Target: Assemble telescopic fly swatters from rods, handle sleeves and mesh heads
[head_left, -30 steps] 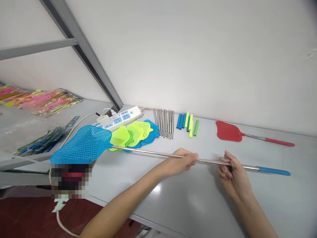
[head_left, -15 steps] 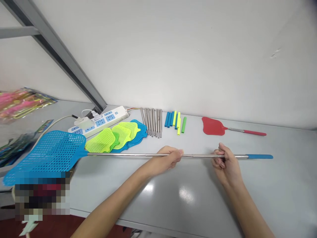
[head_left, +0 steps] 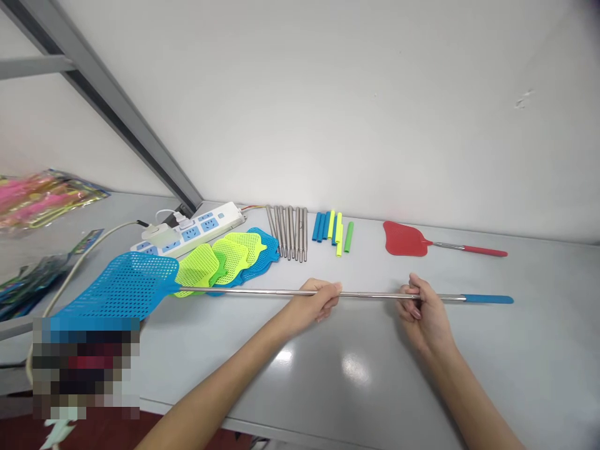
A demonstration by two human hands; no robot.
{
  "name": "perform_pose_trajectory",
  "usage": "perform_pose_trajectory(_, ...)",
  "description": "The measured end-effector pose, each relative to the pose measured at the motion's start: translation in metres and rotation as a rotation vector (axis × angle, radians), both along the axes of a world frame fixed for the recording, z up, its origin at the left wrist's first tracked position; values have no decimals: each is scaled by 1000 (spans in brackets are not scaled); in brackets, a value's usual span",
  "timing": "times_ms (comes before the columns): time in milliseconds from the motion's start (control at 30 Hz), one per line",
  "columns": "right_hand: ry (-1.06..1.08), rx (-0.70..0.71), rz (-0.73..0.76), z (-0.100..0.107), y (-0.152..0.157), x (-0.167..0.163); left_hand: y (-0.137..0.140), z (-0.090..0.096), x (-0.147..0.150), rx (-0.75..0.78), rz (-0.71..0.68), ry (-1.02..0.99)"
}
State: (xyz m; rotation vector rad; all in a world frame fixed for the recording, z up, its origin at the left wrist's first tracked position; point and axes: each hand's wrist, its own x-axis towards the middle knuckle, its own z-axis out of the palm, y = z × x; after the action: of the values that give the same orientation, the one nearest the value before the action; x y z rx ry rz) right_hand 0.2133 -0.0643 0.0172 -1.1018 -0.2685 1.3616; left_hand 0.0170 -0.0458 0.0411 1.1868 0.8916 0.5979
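A blue fly swatter [head_left: 129, 284] with a long extended metal rod stretches level across the view, its perforated head on the left and its blue grip at the right end. My left hand [head_left: 316, 300] is closed round the middle of the rod. Farther right, my right hand [head_left: 422, 306] has its fingers curled round the rod, close to the blue grip. Beyond the rod lie perforated swatter heads [head_left: 199, 265] in yellow-green, green and blue, overlapping each other. Several metal rods [head_left: 290, 234] and several blue, yellow and green grip tubes [head_left: 325, 226] rest beside them.
A red fly swatter [head_left: 405, 239] lies at the back right of the grey table [head_left: 539, 350]. At the back left is a white power strip [head_left: 201, 228] with plugs and a cable. Bagged pink items [head_left: 37, 194] lie far left, near a metal frame post [head_left: 117, 119].
The blue swatter's head has shifted a little to the right, and its grip end slightly left, so the rod looks a bit shorter. Both hands keep their hold.
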Motion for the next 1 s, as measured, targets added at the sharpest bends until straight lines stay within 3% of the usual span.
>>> perform_pose_trajectory(1000, 45, -38, 144, -3, -8, -26, -3, -19, 6, 36, 56, 53)
